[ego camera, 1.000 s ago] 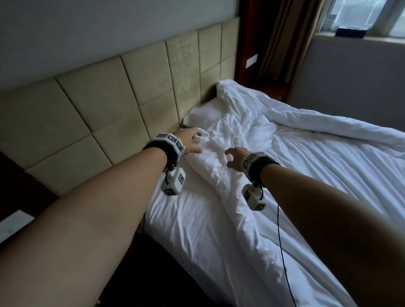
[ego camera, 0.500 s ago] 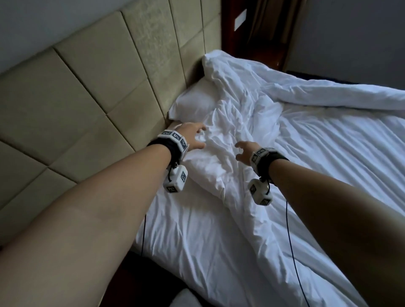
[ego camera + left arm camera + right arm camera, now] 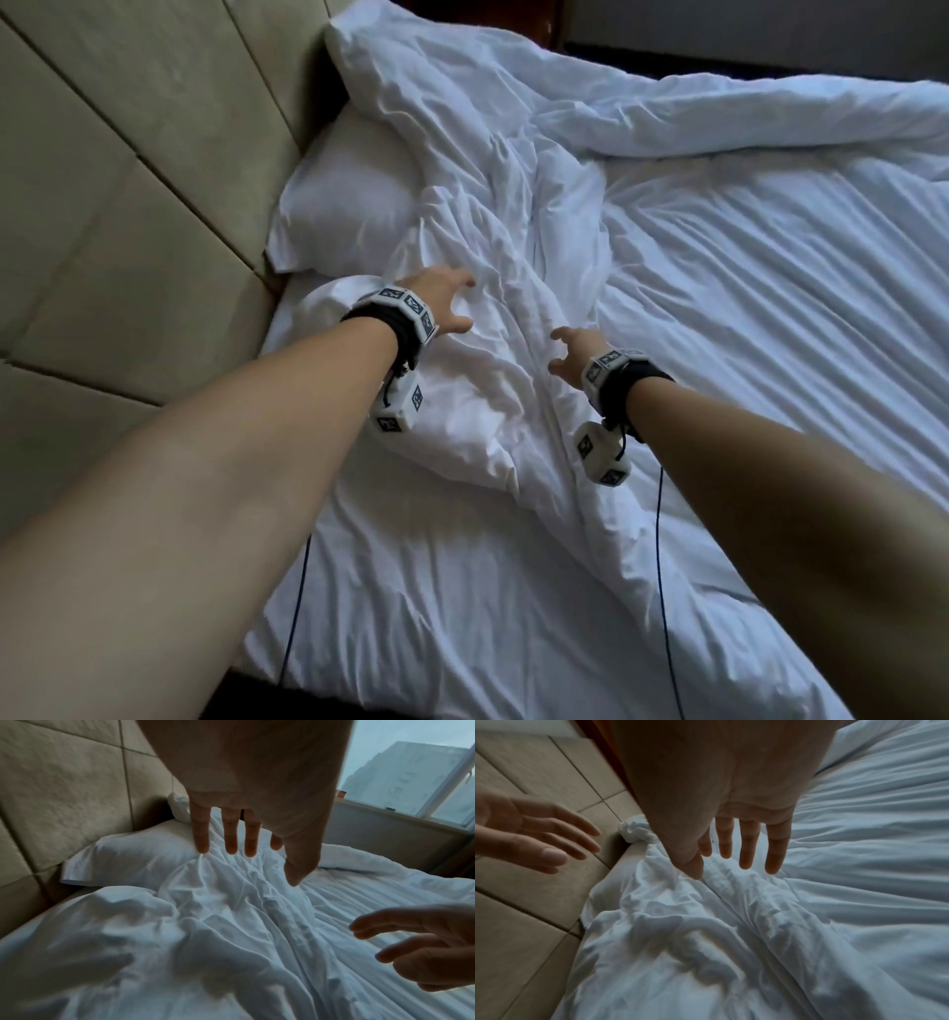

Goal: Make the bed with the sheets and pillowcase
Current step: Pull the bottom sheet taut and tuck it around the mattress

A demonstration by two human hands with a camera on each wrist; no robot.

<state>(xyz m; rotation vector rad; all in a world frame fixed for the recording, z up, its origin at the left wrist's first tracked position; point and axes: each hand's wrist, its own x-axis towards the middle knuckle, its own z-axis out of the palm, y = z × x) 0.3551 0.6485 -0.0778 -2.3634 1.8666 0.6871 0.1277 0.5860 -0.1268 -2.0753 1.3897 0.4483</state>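
Observation:
A crumpled white duvet (image 3: 513,246) lies in a ridge along the bed, over a white bottom sheet (image 3: 770,288). A white pillow (image 3: 344,205) leans at the headboard, half covered by the duvet. My left hand (image 3: 452,303) hovers just over the bunched duvet near the pillow, fingers straight and spread (image 3: 231,833), holding nothing. My right hand (image 3: 570,354) hovers a little to the right over the same ridge, fingers spread (image 3: 746,845), also holding nothing. The wrist views show both hands above the folds (image 3: 706,912), apart from the cloth.
A beige padded headboard (image 3: 133,169) runs along the left. The bed's near edge (image 3: 308,688) drops to dark floor. A window (image 3: 416,776) shows beyond the far side of the bed. Thin cables (image 3: 662,565) hang from both wrists over the sheet.
Both hands have moved forward along the duvet ridge toward the pillow, and my head has tilted further down. Neither hand has taken hold of the cloth.

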